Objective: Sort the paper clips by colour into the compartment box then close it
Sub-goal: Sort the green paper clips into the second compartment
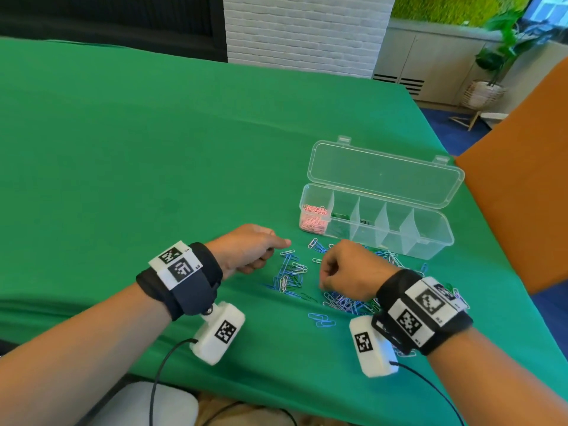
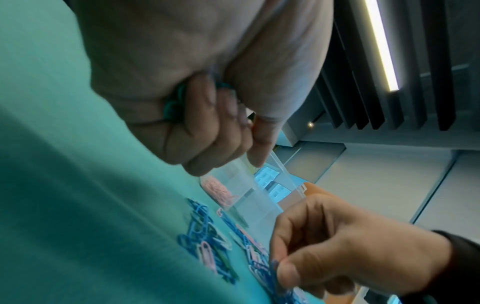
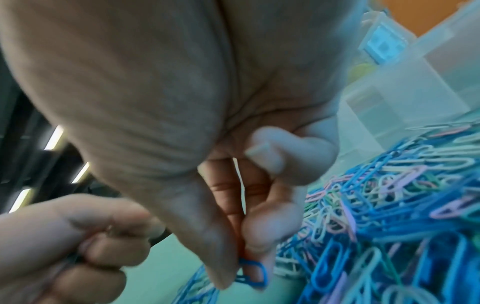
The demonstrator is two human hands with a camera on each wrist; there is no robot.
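Loose blue, white, green and lilac paper clips (image 1: pixel 292 273) lie scattered on the green tablecloth (image 1: pixel 153 149) in front of the clear compartment box (image 1: pixel 376 222), whose lid (image 1: pixel 384 173) stands open behind it. Pink clips (image 1: pixel 313 218) fill its leftmost compartment; a few green clips (image 1: pixel 339 216) lie in the second one. My left hand (image 1: pixel 261 250) is curled left of the pile and holds green clips (image 2: pixel 174 102) in its palm. My right hand (image 1: pixel 341 269) hovers over the pile and pinches a blue clip (image 3: pixel 253 271) between thumb and fingertips.
An orange chair back (image 1: pixel 522 186) rises just right of the box. The table's right edge runs close behind the box. A dense heap of clips (image 1: pixel 350 302) lies under my right wrist. Open green cloth stretches to the left and far side.
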